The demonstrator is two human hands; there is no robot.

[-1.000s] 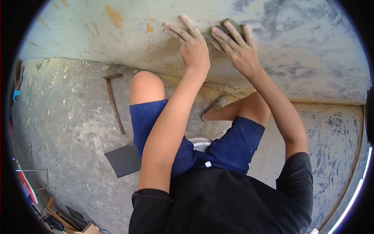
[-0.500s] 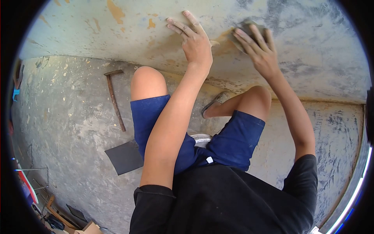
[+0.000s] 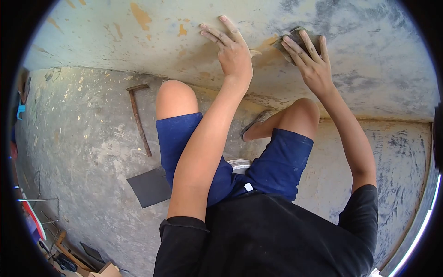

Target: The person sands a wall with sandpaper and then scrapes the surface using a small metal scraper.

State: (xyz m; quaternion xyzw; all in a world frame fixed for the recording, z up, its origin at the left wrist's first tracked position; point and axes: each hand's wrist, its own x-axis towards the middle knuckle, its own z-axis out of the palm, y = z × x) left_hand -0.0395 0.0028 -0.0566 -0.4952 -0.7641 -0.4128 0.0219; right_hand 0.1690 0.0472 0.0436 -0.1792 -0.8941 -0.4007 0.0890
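Note:
My right hand (image 3: 314, 69) presses a dark, dusty piece of sandpaper (image 3: 290, 56) flat against the patchy wall (image 3: 387, 60), its fingers spread across it. To the left, my left hand (image 3: 233, 53) rests on the same wall with fingers apart and dust on the fingertips. A small pale tip sticks out beside its thumb side. Orange-brown patches (image 3: 140, 16) show through the wall's pale coat, and grey smears cover its right part.
A wooden-handled hammer (image 3: 138, 117) lies on the stained grey floor (image 3: 87, 152). A dark sheet of sandpaper (image 3: 148, 188) lies by my left leg. A round pale rim (image 3: 240, 165) shows between my thighs. Cardboard (image 3: 108, 270) and clutter fill the lower left edge.
My right hand has shifted slightly down and right on the wall with the sandpaper. My left hand keeps its place, and the whole view has moved a little.

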